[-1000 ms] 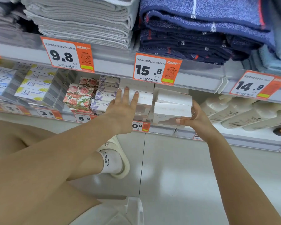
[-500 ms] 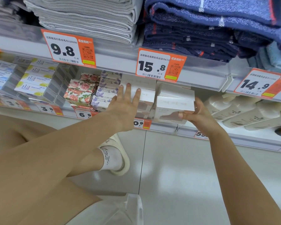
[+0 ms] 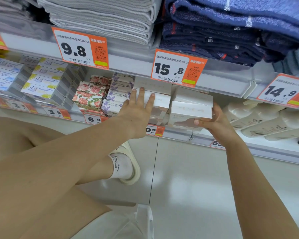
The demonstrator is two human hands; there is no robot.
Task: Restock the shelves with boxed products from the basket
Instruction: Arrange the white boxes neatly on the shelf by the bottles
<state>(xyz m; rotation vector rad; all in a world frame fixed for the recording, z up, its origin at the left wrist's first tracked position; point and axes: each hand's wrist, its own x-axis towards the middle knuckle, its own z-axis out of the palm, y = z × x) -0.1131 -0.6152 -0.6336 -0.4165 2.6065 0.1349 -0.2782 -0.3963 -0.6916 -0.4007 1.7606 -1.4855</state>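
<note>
The right hand (image 3: pixel 217 122) has its grip curled round a white box (image 3: pixel 191 111) — it sits on the shelf (image 3: pixel 231 140) edge, on top of another. The left hand (image 3: pixel 138 109) lies flat with fingers straight on the next white stack (image 3: pixel 160 102). Many boxes are already up — only a corner of the basket (image 3: pixel 145 219) shows, so what's left is hidden.

— What can't be made out?
— The left hand (image 3: pixel 138 110) covers the front of a white box (image 3: pixel 160 100) beneath its fingers. The basket (image 3: pixel 143 221), well below both hands, is cut off by the bottom edge.
— And print?
— The lettering on the box (image 3: pixel 190 112) above the right hand's (image 3: pixel 216 122) fingertips is too faint to read.
</note>
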